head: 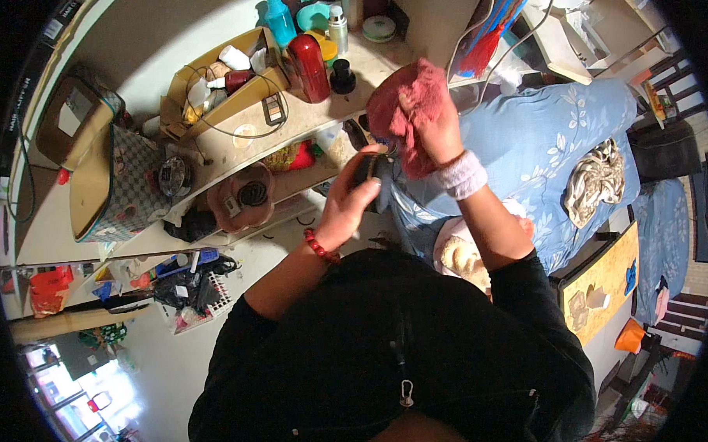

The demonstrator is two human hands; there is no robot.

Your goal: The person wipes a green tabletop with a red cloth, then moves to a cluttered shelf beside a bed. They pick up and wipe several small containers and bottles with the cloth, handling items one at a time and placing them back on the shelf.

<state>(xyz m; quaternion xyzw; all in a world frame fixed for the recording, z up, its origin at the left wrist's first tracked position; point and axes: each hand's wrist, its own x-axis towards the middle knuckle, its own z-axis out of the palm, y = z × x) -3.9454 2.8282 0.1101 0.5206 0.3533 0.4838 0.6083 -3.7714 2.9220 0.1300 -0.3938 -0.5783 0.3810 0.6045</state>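
Observation:
My right hand [443, 137] grips a crumpled pink cloth [413, 154], which hangs below the fingers. A dark reddish round shape [380, 106] shows beside the cloth; I cannot tell whether it is a separate object or part of it. In my left hand [347, 206] is a small dark object [363, 169] with a lighter rim, partly hidden by the fingers. Both hands are raised in front of the shelf unit [350, 111], a short gap apart. Near the cloth, a black bottle [342, 76] and a shiny red bottle [309, 67] stand on the upper shelf.
A cardboard box [222, 117] of small items and a patterned storage bin [136, 176] sit on the shelf. Below is a pink flower-shaped basin [240, 196]. Cables [471, 47] hang at upper right. A blue-covered bed [503, 134] and a wooden-topped table [602, 282] lie to the right.

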